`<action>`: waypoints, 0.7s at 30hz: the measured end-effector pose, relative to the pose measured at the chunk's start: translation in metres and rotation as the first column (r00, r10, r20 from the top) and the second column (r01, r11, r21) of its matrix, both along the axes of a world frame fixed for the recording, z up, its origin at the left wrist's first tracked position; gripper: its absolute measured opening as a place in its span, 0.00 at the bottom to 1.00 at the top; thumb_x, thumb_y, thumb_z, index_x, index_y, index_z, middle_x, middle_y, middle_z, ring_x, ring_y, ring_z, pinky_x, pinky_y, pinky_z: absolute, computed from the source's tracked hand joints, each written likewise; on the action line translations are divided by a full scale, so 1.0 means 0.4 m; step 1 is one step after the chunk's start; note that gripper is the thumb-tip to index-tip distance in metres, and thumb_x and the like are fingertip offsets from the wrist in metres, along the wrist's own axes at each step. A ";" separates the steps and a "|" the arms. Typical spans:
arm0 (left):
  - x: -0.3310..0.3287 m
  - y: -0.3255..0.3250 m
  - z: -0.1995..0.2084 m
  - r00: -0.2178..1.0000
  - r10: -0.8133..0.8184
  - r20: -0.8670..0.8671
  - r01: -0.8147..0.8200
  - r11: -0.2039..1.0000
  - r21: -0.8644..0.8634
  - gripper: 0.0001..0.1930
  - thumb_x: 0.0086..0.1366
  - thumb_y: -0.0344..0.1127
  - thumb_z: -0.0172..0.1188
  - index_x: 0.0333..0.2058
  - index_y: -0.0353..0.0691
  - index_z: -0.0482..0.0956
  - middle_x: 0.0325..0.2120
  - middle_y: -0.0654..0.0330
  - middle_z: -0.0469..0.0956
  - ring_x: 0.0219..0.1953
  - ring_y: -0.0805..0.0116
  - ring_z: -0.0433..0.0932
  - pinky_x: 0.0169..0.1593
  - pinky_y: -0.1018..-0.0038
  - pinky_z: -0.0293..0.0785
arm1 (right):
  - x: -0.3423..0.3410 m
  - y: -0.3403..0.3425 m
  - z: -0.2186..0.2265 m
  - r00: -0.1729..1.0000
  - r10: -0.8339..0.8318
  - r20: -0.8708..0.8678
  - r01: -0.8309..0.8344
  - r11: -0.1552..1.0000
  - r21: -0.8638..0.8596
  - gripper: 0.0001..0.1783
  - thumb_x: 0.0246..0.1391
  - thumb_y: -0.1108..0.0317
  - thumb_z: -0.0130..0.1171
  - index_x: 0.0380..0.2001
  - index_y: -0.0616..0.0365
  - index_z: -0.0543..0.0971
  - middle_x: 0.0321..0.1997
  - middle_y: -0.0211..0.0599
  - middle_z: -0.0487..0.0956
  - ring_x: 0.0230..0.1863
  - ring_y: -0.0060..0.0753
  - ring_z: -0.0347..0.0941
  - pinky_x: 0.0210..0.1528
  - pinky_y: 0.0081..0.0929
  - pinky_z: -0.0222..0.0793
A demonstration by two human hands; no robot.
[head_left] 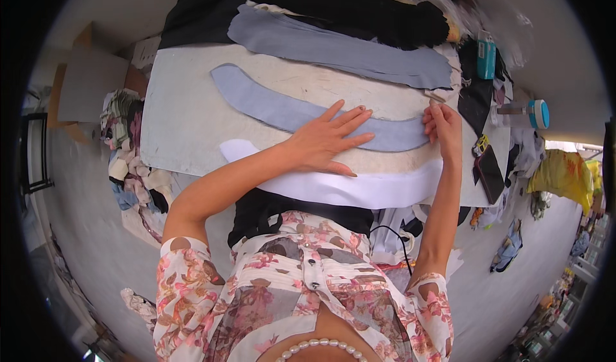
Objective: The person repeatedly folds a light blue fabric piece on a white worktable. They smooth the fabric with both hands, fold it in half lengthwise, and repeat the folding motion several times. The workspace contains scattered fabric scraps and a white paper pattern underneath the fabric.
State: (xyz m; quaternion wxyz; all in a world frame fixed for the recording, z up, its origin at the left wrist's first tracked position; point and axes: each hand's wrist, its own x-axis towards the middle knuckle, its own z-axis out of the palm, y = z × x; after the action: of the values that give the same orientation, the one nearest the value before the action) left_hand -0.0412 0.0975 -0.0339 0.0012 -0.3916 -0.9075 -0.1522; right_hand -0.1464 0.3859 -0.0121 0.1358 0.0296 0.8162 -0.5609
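A curved grey-blue fabric strip [263, 100] lies across the pale table top. My left hand [330, 137] rests flat on the middle of it with the fingers spread, palm down, holding nothing. At the strip's right end my right hand [443, 128] has its fingers curled together, closed on the edge of the cloth; the fingertips partly hide that end. Nearer to me, along the table's front edge, is a white curved fabric piece [359, 187], partly under my left forearm. Beyond the strip lies a stack of grey-blue cut pieces [340, 51].
Black fabric [333, 9] covers the table's far side. On the right are a phone [490, 175], a small yellow-handled tool [480, 145], a clear jar with a blue lid [539, 114] and a teal box [486, 59]. Cloth scraps [131, 176] pile up left of the table [170, 112].
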 end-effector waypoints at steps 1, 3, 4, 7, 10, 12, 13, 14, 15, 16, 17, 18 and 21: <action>0.001 0.001 -0.004 1.000 0.002 0.003 -0.002 1.000 0.020 0.45 0.59 0.73 0.42 0.66 0.48 0.59 0.70 0.47 0.45 0.72 0.53 0.42 0.72 0.51 0.32 | -0.008 0.000 0.003 1.000 -0.007 0.009 0.007 1.000 0.006 0.19 0.62 0.56 0.55 0.30 0.63 0.78 0.22 0.28 0.75 0.16 0.12 0.64 0.14 0.14 0.54; 0.002 0.003 -0.015 1.000 -0.005 0.012 0.005 0.998 0.066 0.44 0.59 0.72 0.44 0.66 0.48 0.59 0.70 0.47 0.45 0.72 0.53 0.41 0.71 0.50 0.32 | -0.017 0.007 0.013 1.000 0.007 -0.029 -0.007 1.000 -0.005 0.16 0.61 0.58 0.57 0.29 0.62 0.78 0.20 0.27 0.75 0.15 0.11 0.63 0.14 0.12 0.52; 0.002 0.003 -0.020 1.000 -0.001 0.012 0.000 0.996 0.086 0.43 0.60 0.71 0.44 0.66 0.48 0.59 0.70 0.47 0.45 0.72 0.53 0.41 0.71 0.50 0.31 | -0.023 0.006 0.025 0.997 0.015 -0.079 -0.014 1.000 0.021 0.15 0.61 0.59 0.57 0.30 0.61 0.78 0.20 0.26 0.75 0.15 0.11 0.62 0.14 0.12 0.52; 0.010 0.003 -0.037 1.000 0.007 -0.010 -0.005 0.985 0.174 0.42 0.61 0.70 0.44 0.65 0.45 0.61 0.69 0.44 0.46 0.72 0.51 0.42 0.71 0.48 0.32 | -0.062 -0.079 0.057 0.947 0.028 -0.321 -0.008 0.998 0.064 0.07 0.58 0.67 0.60 0.31 0.60 0.79 0.22 0.27 0.77 0.16 0.10 0.62 0.17 0.11 0.54; 0.010 0.006 -0.007 0.999 0.050 0.010 -0.051 0.983 0.174 0.42 0.62 0.69 0.44 0.66 0.46 0.59 0.69 0.42 0.45 0.72 0.49 0.41 0.70 0.46 0.31 | -0.089 -0.283 0.100 0.860 0.245 -0.447 -0.265 0.964 0.019 0.05 0.56 0.71 0.60 0.34 0.60 0.80 0.25 0.27 0.78 0.23 0.13 0.70 0.25 0.13 0.64; 0.026 -0.010 0.005 0.992 0.123 -0.035 -0.108 0.954 0.281 0.37 0.63 0.65 0.46 0.62 0.44 0.65 0.66 0.43 0.53 0.71 0.49 0.44 0.69 0.42 0.35 | -0.089 -0.464 0.109 0.751 0.412 -0.516 -0.428 0.899 0.094 0.06 0.53 0.73 0.62 0.35 0.60 0.81 0.27 0.29 0.79 0.27 0.16 0.73 0.29 0.17 0.68; 0.036 -0.031 0.014 0.986 0.164 -0.040 -0.148 0.955 0.257 0.34 0.63 0.63 0.48 0.59 0.44 0.67 0.64 0.44 0.56 0.71 0.49 0.46 0.69 0.41 0.37 | -0.090 -0.550 0.098 0.658 0.487 -0.574 -0.488 0.857 0.167 0.07 0.51 0.74 0.62 0.36 0.60 0.81 0.28 0.30 0.80 0.29 0.18 0.75 0.30 0.19 0.69; 0.046 -0.053 0.031 0.979 0.198 -0.048 -0.181 0.954 0.238 0.31 0.64 0.61 0.50 0.57 0.43 0.70 0.62 0.45 0.59 0.70 0.49 0.47 0.68 0.40 0.39 | -0.095 -0.628 0.077 0.629 0.506 -0.590 -0.499 0.845 0.193 0.09 0.49 0.73 0.64 0.35 0.60 0.81 0.28 0.33 0.80 0.28 0.21 0.75 0.31 0.21 0.70; 0.055 -0.075 0.050 0.973 0.225 -0.057 -0.208 0.954 0.218 0.29 0.64 0.59 0.52 0.54 0.43 0.72 0.60 0.45 0.63 0.69 0.49 0.49 0.67 0.40 0.41 | -0.102 -0.693 0.054 0.602 0.520 -0.606 -0.503 0.836 0.217 0.10 0.46 0.72 0.65 0.35 0.59 0.81 0.29 0.35 0.80 0.28 0.25 0.76 0.31 0.23 0.70; 0.070 -0.097 0.074 0.961 0.269 -0.061 -0.245 0.934 0.260 0.20 0.62 0.49 0.59 0.45 0.42 0.77 0.53 0.50 0.69 0.68 0.50 0.53 0.66 0.39 0.47 | -0.104 -0.746 0.044 0.565 0.520 -0.640 -0.474 0.840 0.264 0.10 0.45 0.71 0.66 0.34 0.59 0.81 0.29 0.36 0.80 0.28 0.29 0.76 0.32 0.26 0.71; 0.083 -0.124 0.086 0.956 0.292 -0.031 -0.275 0.926 0.258 0.18 0.61 0.47 0.60 0.45 0.43 0.78 0.53 0.51 0.69 0.68 0.51 0.54 0.66 0.40 0.47 | -0.108 -0.793 0.035 0.526 0.521 -0.672 -0.438 0.843 0.312 0.11 0.44 0.70 0.67 0.33 0.58 0.81 0.29 0.38 0.80 0.28 0.33 0.76 0.32 0.29 0.71; 0.098 -0.150 0.095 0.949 0.315 0.000 -0.304 0.918 0.256 0.18 0.60 0.45 0.61 0.45 0.43 0.78 0.54 0.52 0.69 0.68 0.52 0.55 0.66 0.41 0.47 | -0.117 -0.827 0.023 0.487 0.524 -0.699 -0.396 0.846 0.358 0.11 0.43 0.69 0.68 0.32 0.58 0.81 0.29 0.39 0.79 0.29 0.37 0.77 0.33 0.31 0.72; 0.129 -0.215 0.088 0.902 0.430 -0.039 -0.387 0.844 0.372 0.13 0.58 0.39 0.64 0.42 0.44 0.81 0.51 0.54 0.73 0.65 0.54 0.61 0.66 0.42 0.49 | -0.148 -0.891 -0.027 0.373 0.605 -0.703 -0.154 0.788 0.596 0.12 0.40 0.68 0.69 0.30 0.57 0.80 0.28 0.39 0.78 0.31 0.44 0.77 0.34 0.39 0.72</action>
State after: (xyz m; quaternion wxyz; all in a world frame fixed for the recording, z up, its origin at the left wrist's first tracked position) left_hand 0.0105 0.0114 0.0014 0.1590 -0.1909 -0.9256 -0.2857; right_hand -0.2056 0.0297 -0.0227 -0.1786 -0.4247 0.8520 -0.2489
